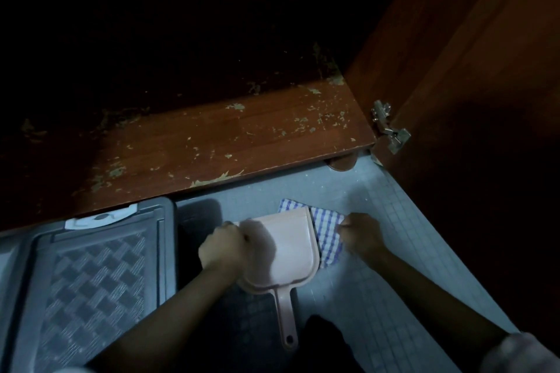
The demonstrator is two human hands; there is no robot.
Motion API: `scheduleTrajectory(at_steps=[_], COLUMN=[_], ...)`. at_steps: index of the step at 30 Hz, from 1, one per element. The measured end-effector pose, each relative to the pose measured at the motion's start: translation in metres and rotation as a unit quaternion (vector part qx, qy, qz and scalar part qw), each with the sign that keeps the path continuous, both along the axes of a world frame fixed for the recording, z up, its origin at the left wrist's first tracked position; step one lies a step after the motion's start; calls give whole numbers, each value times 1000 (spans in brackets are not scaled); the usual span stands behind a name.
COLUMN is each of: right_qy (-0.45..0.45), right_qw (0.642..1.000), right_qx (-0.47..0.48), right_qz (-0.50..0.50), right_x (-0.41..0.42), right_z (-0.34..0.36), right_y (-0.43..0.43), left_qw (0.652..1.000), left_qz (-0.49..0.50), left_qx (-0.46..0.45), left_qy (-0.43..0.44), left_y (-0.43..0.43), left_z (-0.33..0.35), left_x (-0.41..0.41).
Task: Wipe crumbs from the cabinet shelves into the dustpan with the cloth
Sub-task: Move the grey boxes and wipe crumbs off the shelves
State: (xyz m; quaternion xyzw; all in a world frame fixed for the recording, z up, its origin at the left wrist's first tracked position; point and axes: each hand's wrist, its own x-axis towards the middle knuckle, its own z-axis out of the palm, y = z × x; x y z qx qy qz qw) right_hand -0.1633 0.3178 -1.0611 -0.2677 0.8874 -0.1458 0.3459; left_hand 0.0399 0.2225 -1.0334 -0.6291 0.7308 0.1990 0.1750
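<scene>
A pink dustpan [291, 245] lies on the tiled floor in front of the cabinet, its handle pointing toward me. My left hand [224, 247] grips the dustpan's left edge. A blue-and-white checked cloth [328, 232] lies partly under the dustpan's right side. My right hand [362, 235] pinches the cloth's right edge with curled fingers. Above both, the brown wooden cabinet shelf [212, 142] is scattered with pale crumbs, thickest toward its right end and front edge.
A grey plastic box with a woven-pattern lid [91, 275] stands on the floor at the left, against the shelf front. The open cabinet door [472, 100] with a metal hinge [389, 130] rises at the right. The cabinet's interior is dark.
</scene>
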Motion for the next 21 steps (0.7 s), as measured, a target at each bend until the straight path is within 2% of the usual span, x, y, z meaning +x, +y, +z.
scheduleTrajectory(at_steps=[2,5,10,14,21], right_qy=[44,62,37,16,58], right_qw=[999,998,999,999,995], right_qx=[-6,18,30,8,3], right_qz=[-6,-5,12,45,81], right_x=[-6,-11,-17,-20,-21], right_z=[-3,-9,-22,-30,-31], right_y=[0,-3,-8,-11,-12], left_qw=[997,990,991,990,985], left_qz=[-58,-80,-79,-33,-10], left_qx=[-33,-55,2,39,61], left_qy=[48,98,109,133,160], left_y=[-7,-20,-44,-45,-41], left_z=[-2,-6,-33,-49,-48], left_x=[-13,-36,-62,-71,-81])
